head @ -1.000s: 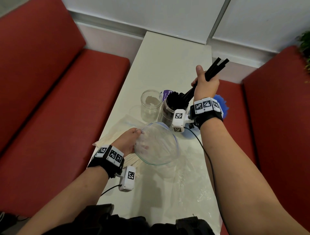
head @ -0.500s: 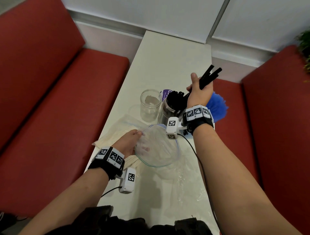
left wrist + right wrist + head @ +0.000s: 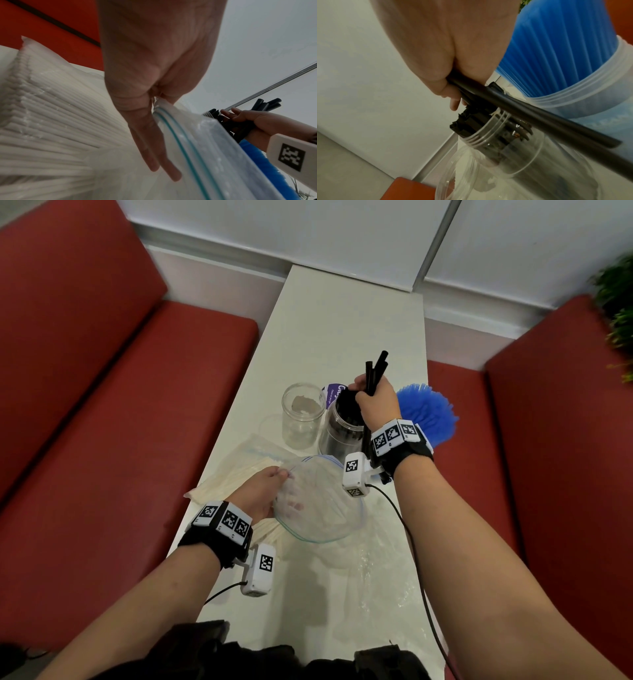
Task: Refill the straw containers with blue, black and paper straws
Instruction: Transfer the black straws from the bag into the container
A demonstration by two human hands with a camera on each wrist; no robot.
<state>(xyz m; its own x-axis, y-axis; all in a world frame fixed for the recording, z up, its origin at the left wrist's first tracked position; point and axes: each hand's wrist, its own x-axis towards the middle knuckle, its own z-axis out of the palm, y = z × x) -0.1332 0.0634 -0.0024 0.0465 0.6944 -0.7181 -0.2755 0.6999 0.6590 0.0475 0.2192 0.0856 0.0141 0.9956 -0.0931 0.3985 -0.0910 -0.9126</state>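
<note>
My right hand (image 3: pixel 371 398) grips a few black straws (image 3: pixel 376 369) just above the clear jar (image 3: pixel 337 436) packed with black straws. The right wrist view shows the held straws (image 3: pixel 513 108) slanting across that jar's mouth (image 3: pixel 501 136). My left hand (image 3: pixel 274 487) pinches the rim of an open, see-through zip bag (image 3: pixel 318 501) and holds its mouth up. An empty clear jar (image 3: pixel 303 414) stands left of the black one. To the right is the jar of blue straws (image 3: pixel 428 412). A flat pack of white paper straws (image 3: pixel 236 477) lies under my left hand.
The narrow white table (image 3: pixel 342 320) runs away from me between two red benches (image 3: pixel 120 422). Crumpled clear plastic (image 3: pixel 370 570) lies on the near part. A purple-labelled lid (image 3: pixel 334 393) is behind the jars. A green plant (image 3: pixel 616 302) shows at the far right.
My right hand has come down and left with the black straws, from above the blue straws to over the black jar. The straws now stand more upright. The left hand keeps holding the bag.
</note>
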